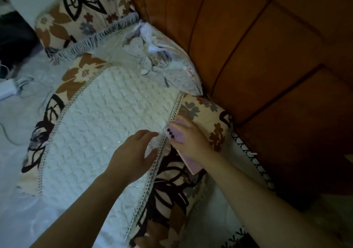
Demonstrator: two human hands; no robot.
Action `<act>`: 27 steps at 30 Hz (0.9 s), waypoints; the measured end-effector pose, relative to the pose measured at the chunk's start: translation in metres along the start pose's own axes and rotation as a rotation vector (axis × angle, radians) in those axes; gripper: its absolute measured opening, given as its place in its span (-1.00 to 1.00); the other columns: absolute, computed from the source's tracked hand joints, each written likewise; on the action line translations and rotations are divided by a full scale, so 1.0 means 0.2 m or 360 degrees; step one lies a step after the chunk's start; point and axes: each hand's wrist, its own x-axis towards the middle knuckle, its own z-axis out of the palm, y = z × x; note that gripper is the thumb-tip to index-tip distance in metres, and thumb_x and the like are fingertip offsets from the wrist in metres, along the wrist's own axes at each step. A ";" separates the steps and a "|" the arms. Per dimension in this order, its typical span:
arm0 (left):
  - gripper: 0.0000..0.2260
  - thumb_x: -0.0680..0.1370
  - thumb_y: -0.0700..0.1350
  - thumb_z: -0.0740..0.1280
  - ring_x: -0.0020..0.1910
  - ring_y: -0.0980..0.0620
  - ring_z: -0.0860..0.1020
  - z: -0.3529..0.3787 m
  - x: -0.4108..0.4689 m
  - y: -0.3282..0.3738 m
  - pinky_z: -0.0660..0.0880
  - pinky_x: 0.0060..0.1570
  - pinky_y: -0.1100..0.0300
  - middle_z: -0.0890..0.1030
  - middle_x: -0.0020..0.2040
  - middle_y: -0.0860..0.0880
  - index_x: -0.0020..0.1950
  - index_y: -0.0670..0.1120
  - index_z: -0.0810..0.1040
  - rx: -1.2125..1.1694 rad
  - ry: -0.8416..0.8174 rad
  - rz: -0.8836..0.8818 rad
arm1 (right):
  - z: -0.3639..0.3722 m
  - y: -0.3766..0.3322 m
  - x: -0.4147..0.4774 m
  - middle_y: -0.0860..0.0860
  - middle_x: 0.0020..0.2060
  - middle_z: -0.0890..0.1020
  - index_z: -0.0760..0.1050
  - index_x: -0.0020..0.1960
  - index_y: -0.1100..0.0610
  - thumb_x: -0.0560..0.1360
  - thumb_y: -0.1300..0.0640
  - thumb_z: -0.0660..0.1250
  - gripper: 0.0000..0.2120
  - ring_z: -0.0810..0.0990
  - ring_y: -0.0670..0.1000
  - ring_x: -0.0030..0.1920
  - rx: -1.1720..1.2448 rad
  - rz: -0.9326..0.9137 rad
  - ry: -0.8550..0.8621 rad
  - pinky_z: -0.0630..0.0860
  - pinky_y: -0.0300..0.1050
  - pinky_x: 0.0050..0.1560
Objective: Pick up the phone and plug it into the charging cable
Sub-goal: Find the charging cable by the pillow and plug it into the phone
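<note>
So far: only the first part of the task is being carried out, and the plugging-in is being left for later, as far as can be judged.
Headboard (277, 60): an orange-brown padded panel is being shown along the right, just behind the bedding.
Bed sheet (23, 171): a pale sheet is being covered in the middle by the pillows; no box, tray or other container is being shown on it.
Large pillow (107, 125): a white quilted face with a floral border is being used as the surface that the phone lies against.
Right hand (188, 139): it is being closed over the phone from above, fingers curled round its upper part; whether the phone is already being lifted cannot be told.
Left hand (133, 156): it is being held open and empty over the pillow, fingers spread, near the phone.
Phone (174, 136): a pink handset, camera side up, is being gripped at the pillow's right edge.
Charger block (7, 91): a white block with thin cables (28, 87) is being seen at the far left, well apart from the phone; the plug end cannot be made out.
</note>
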 end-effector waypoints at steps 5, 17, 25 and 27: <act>-0.60 0.50 -0.03 0.28 0.18 -0.05 0.45 0.07 0.13 0.10 0.50 -0.04 0.06 0.45 0.30 0.00 0.34 0.02 0.37 0.0025 -0.0036 0.0086 | -0.13 0.19 -0.14 0.02 0.42 0.28 0.35 0.36 0.05 0.41 0.03 0.41 -0.45 0.23 -0.02 0.37 0.0003 0.0189 0.0147 0.17 -0.30 0.22; -0.59 0.48 -0.01 0.28 0.38 -0.13 0.30 0.35 0.37 0.38 0.32 0.28 -0.19 0.39 0.38 -0.10 0.33 -0.02 0.39 0.0258 -0.0192 0.0427 | -0.19 0.64 -0.69 0.03 0.24 0.49 0.42 0.29 0.07 0.46 -0.05 0.33 -0.56 0.42 -0.02 0.23 -0.0061 0.0728 0.0472 0.26 -0.29 0.14; -0.53 0.50 0.03 0.22 0.46 -0.16 0.17 0.51 0.41 0.32 0.00 0.35 -0.37 0.33 0.43 -0.13 0.40 -0.03 0.33 0.0514 -0.0255 0.0446 | -0.06 0.95 -0.68 0.08 0.24 0.50 0.43 0.27 0.10 0.46 -0.03 0.34 -0.58 0.45 0.07 0.23 -0.0094 0.0971 0.0525 0.42 -0.08 0.13; -0.54 0.52 0.08 0.14 0.45 -0.15 0.20 0.52 0.40 0.30 -0.02 0.36 -0.33 0.33 0.43 -0.13 0.39 -0.03 0.33 0.0524 -0.0245 0.0468 | 0.00 1.00 -0.67 0.08 0.20 0.52 0.44 0.25 0.11 0.46 -0.02 0.34 -0.60 0.46 0.07 0.20 -0.0098 0.1001 0.0503 0.44 -0.08 0.10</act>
